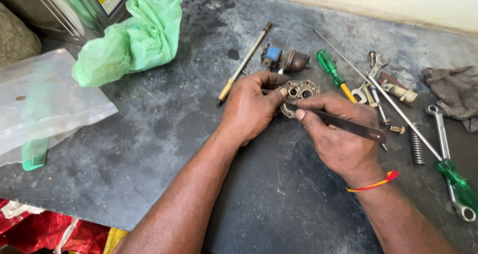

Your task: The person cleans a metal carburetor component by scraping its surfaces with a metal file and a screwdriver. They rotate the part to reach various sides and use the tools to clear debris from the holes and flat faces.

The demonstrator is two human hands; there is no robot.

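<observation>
- Head view: left hand point(251, 107) pins a round brass plate point(300, 95) on the dark worktop point(149, 149), fingers point(277, 95) closed on its left edge.
- Right hand point(338, 134) pinches a flat dark blade point(343, 124) like a pen; the tip rests on the plate's lower edge.
- Plate sits mid-worktop, just in front of a small pump body point(285, 61) with a blue part.
- Progress, my read: the plate is off its unit and lies face up, holes showing. Scraping or prying looks mid-way. Can't tell how much of the face is cleaned; hands cover part of it.
- Loose parts still out: spring point(416, 145), small brass bits, long thin rod point(383, 92). Nothing looks put back together.
- Tools near the right hand: green screwdriver point(334, 73), second green screwdriver point(455, 179), spanner point(444, 149), small spanners, grey rag point(453, 92).
- Left of the hands: brass-tipped shaft point(242, 64), green bag point(134, 40), clear bag point(45, 99).
</observation>
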